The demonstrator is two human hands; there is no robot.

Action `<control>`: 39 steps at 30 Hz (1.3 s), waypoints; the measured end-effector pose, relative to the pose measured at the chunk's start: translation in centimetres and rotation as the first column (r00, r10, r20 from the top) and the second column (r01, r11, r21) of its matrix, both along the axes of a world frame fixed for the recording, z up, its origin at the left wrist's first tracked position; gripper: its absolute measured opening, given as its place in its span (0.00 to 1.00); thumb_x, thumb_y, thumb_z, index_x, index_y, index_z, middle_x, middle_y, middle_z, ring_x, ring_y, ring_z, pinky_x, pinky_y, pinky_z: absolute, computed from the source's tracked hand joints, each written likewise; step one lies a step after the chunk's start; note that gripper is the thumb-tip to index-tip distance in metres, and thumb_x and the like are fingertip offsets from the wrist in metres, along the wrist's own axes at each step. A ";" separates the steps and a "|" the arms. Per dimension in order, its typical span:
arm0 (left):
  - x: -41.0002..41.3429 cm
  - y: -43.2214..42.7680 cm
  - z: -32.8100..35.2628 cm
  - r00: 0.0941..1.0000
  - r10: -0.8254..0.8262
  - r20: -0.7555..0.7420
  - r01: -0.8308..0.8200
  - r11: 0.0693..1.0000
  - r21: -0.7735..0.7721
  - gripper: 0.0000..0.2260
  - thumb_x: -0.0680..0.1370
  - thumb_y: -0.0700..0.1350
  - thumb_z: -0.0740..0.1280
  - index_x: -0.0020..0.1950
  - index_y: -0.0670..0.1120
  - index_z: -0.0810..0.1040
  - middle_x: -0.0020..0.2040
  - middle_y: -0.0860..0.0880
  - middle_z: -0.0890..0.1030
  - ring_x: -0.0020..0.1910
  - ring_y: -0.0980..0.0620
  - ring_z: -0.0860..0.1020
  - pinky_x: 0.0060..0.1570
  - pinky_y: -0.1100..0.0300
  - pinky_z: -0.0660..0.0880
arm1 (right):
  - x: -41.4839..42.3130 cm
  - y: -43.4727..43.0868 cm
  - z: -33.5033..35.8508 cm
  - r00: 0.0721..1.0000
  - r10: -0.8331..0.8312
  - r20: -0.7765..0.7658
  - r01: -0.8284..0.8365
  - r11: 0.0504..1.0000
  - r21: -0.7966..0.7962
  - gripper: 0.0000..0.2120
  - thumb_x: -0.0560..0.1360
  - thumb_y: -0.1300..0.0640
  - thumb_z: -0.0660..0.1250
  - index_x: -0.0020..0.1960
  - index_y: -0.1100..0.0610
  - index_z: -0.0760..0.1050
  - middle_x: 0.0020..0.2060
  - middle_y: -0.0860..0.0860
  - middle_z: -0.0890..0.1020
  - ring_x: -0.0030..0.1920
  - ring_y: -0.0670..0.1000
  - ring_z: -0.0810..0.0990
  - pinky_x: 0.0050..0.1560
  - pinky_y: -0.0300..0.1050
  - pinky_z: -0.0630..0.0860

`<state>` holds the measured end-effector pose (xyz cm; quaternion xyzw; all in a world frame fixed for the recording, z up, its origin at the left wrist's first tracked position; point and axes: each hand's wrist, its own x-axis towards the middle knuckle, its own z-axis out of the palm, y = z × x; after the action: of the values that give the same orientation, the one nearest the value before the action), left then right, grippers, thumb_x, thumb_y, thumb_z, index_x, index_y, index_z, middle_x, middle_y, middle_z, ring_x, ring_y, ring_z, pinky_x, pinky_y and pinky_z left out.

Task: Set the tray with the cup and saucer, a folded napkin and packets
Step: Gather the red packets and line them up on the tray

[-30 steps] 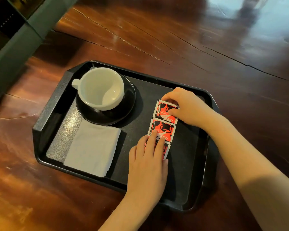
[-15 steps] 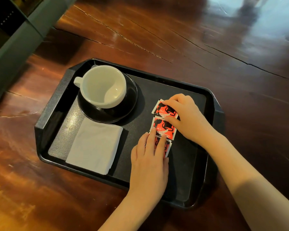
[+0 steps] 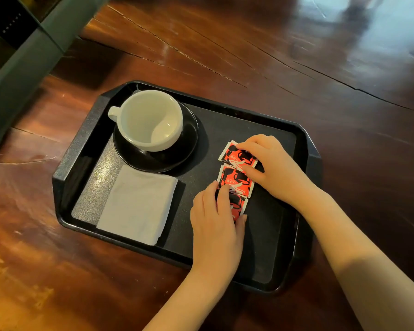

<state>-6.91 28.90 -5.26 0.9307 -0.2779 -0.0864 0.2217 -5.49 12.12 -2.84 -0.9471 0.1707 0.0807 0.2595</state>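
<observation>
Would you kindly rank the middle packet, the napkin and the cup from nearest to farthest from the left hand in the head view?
1. middle packet: touching the left hand, just beyond its fingers.
2. napkin: left of it, tray's near-left.
3. cup: far left, on the saucer.

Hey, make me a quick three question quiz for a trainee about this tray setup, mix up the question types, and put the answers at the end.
1. True or false: the white ceramic cup stands on the black round saucer.
2. Multiple choice: where does the folded white paper napkin lie on the black plastic tray? A) under the saucer B) nearer the person than the saucer C) on the packets
3. Fill in: how many red and black packets lie in the row?

Key: 1 true. 2 B. 3 three; the left hand rests on the nearest, the right hand touches the two farther ones.
</observation>
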 end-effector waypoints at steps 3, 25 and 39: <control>0.0 -0.1 0.0 1.000 0.001 -0.014 -0.001 1.000 0.008 0.29 0.68 0.49 0.75 0.65 0.45 0.70 0.65 0.46 0.74 0.63 0.46 0.72 0.59 0.53 0.70 | -0.2 -0.2 0.2 0.999 0.033 -0.018 -0.033 0.999 0.013 0.23 0.75 0.52 0.65 0.69 0.53 0.67 0.66 0.50 0.71 0.65 0.49 0.66 0.61 0.40 0.64; 0.1 -0.5 0.0 0.998 0.022 -0.052 -0.021 1.000 0.017 0.31 0.70 0.48 0.74 0.69 0.43 0.67 0.68 0.43 0.71 0.67 0.44 0.69 0.63 0.53 0.66 | -1.8 0.3 -0.2 0.997 0.072 -0.007 -0.072 0.997 0.036 0.22 0.76 0.54 0.64 0.69 0.53 0.67 0.68 0.49 0.69 0.69 0.48 0.63 0.64 0.36 0.57; 0.8 -0.4 0.0 0.998 -0.015 -0.057 0.015 1.000 -0.004 0.34 0.69 0.48 0.75 0.70 0.45 0.65 0.68 0.46 0.71 0.66 0.47 0.68 0.61 0.56 0.64 | -1.9 0.8 0.1 1.000 0.027 -0.007 -0.027 1.000 0.000 0.22 0.75 0.53 0.65 0.68 0.53 0.67 0.67 0.49 0.70 0.68 0.50 0.63 0.66 0.41 0.61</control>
<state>-6.08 28.50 -5.25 0.9253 -0.2787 -0.1141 0.2304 -7.41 12.93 -2.73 -0.9491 0.1586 0.0873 0.2577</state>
